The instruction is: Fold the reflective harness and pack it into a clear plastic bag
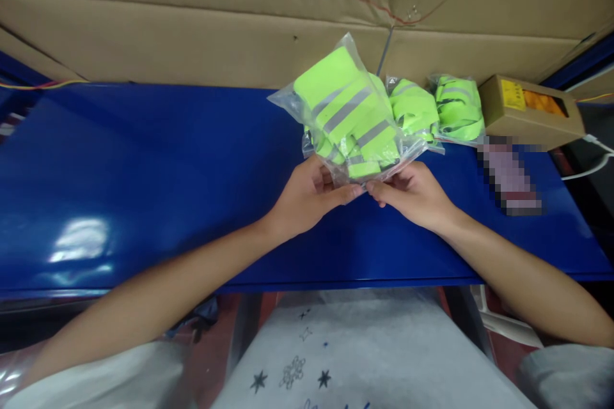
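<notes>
A clear plastic bag holding folded neon-yellow fabric with grey reflective stripes is held up over the blue table. My left hand pinches the bag's near edge, its thumb pointing right. Close beside it, my right hand grips the same edge, thumb towards the left one. The two thumb tips nearly meet at the bag's lower edge. Behind the bag, to the right, lie two more bagged neon-yellow bundles, one partly overlapped by the held bag and the other next to it.
A cardboard box with a yellow label and orange contents stands at the back right. A pixelated flat object lies in front of it. White cables run at the right edge. A brown covered panel rises behind the table.
</notes>
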Tool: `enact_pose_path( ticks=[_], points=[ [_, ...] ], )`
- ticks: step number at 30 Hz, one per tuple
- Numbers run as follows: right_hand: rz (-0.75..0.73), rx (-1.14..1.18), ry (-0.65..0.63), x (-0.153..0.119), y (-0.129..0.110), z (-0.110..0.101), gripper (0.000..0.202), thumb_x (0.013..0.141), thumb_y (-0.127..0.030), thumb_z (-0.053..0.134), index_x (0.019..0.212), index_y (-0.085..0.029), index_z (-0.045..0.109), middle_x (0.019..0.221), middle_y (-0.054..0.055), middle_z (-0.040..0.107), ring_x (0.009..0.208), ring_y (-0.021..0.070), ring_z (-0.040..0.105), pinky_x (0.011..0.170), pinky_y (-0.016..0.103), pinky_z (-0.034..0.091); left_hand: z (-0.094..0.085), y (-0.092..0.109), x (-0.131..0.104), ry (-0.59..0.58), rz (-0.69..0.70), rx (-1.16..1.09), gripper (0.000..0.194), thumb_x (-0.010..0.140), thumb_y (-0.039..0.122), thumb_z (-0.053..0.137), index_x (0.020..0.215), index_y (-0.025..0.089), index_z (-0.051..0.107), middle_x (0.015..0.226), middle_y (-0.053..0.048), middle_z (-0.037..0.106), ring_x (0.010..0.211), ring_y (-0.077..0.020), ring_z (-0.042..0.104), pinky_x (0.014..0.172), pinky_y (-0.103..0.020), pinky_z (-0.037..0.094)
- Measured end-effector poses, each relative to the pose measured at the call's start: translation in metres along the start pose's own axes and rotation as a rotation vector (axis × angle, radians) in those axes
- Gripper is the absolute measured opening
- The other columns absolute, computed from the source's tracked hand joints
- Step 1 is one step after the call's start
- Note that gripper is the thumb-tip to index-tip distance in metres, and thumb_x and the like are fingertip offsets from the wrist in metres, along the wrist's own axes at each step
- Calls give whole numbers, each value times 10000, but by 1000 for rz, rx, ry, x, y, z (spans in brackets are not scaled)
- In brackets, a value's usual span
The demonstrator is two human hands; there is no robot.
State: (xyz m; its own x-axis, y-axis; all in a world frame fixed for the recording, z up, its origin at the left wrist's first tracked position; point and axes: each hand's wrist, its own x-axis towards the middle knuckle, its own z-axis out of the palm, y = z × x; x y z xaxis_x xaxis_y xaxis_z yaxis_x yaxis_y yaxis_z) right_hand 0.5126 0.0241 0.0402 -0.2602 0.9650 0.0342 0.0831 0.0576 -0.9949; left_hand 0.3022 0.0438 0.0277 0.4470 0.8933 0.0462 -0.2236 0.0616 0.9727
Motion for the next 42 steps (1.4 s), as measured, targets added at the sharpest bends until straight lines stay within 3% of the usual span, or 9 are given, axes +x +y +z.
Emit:
enact_pose_path(
  ticks=[6, 12, 20, 25, 32, 37, 42],
  points=[
    [-76, -36, 53, -1, -1, 2, 219, 812, -339, 842, 757, -191, 690, 660, -29, 635, 572, 107, 553, 542, 248, 472, 0, 0, 0, -40, -35, 19, 528, 727, 366, 924, 1124, 185, 627, 1099, -61, 783, 1037, -237, 755, 905, -375, 614],
    [-45, -39, 32, 0, 3, -1, 301, 787, -457, 866, 831, -206, 705, 734, -12, 672, 635, 137, 597, 602, 281, 526, 0, 0, 1, -25, -30, 52, 481, 741, 378, 910, 1081, 193, 623, 1067, -58, 779, 1009, -248, 754, 892, -406, 614],
    [-88, -141, 11, -3, 14, 6, 245, 839, -467, 822, 847, -229, 763, 777, 10, 726, 755, 199, 673, 705, 334, 569, -2, -2, 0, 14, -41, 129, 516, 730, 345, 902, 1112, 170, 603, 1052, -71, 768, 954, -225, 746, 833, -343, 597],
    [-149, -198, 71, -2, 14, 5, 172, 893, -386, 758, 871, -216, 772, 833, 23, 758, 776, 201, 684, 711, 335, 565, -4, -8, 2, -28, 22, 137, 505, 787, 342, 861, 1173, 185, 577, 1185, -95, 751, 1066, -237, 738, 934, -376, 590],
    [-191, -290, 151, -4, 9, -2, 166, 852, -364, 808, 818, -225, 722, 744, 10, 698, 753, 210, 670, 732, 359, 571, -8, -7, 5, -103, 24, 169, 470, 790, 325, 848, 1146, 184, 575, 1127, -81, 751, 1003, -222, 746, 912, -372, 595],
    [-191, -322, 58, -4, 9, -5, 148, 902, -384, 749, 880, -238, 748, 757, 12, 709, 778, 217, 685, 715, 351, 588, -7, -4, 2, -93, 17, 199, 487, 782, 356, 862, 1132, 180, 572, 1066, -81, 753, 937, -229, 748, 849, -371, 610],
    [-304, -403, -56, -6, 7, -3, 81, 902, -317, 724, 893, -238, 742, 900, 23, 763, 830, 215, 706, 755, 349, 614, -5, -5, -6, -106, 44, 290, 465, 830, 402, 835, 1162, 178, 600, 1016, -88, 758, 975, -254, 746, 855, -379, 609]
  ],
)
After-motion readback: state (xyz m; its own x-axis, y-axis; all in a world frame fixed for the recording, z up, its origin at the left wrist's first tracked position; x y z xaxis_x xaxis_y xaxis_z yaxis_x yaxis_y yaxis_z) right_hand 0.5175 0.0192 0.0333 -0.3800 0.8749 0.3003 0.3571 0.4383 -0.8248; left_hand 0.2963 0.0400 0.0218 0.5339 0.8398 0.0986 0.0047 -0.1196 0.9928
